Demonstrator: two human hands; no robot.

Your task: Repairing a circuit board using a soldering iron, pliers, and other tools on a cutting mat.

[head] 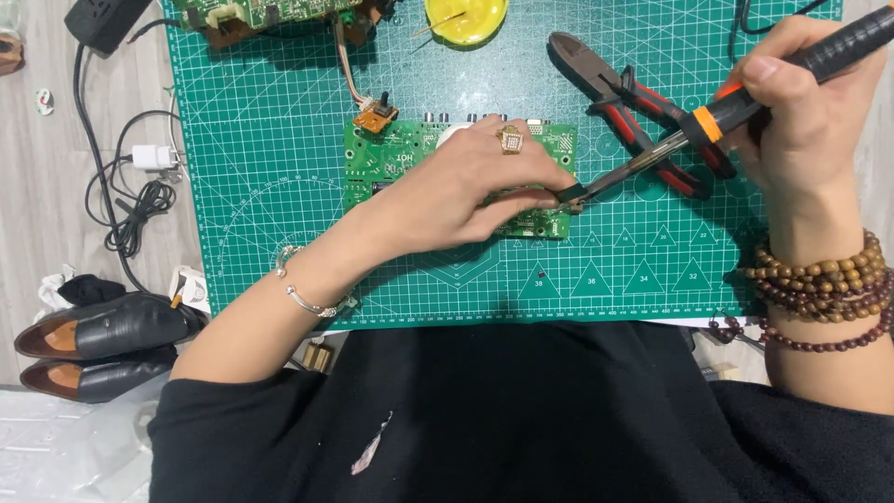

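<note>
1. Standing over this bench: the green circuit board (400, 158) lies flat on the green cutting mat (261, 186), near the mat's middle, with its long side running left to right. A small orange daughter board (375, 116) hangs off its top-left corner by a short wire bundle.

2. The left hand (475, 182) is laid right across the board, palm down, pressing it to the mat. Its fingers (531, 191) are curled and pinched together at the board's lower right edge. Whether they're gripping some small part there or just bracing, I can't tell, the fingertips hide it.

3. The right hand (801, 102) is clenched around the black handle of a soldering iron (708, 121), pen style, thumb on top near the orange collar.

4. The bit that matters: the iron's long axis slants from upper right down to lower left, and its tip (570, 194) sits right at the left fingertips, at the board's right end. So the work spot is down-left from the right hand, practically touching the left one.

5. Red-handled side cutters (633, 102) lie on the mat under the iron's shaft, untouched. A yellow dish (466, 19) sits at the mat's top edge.
</note>
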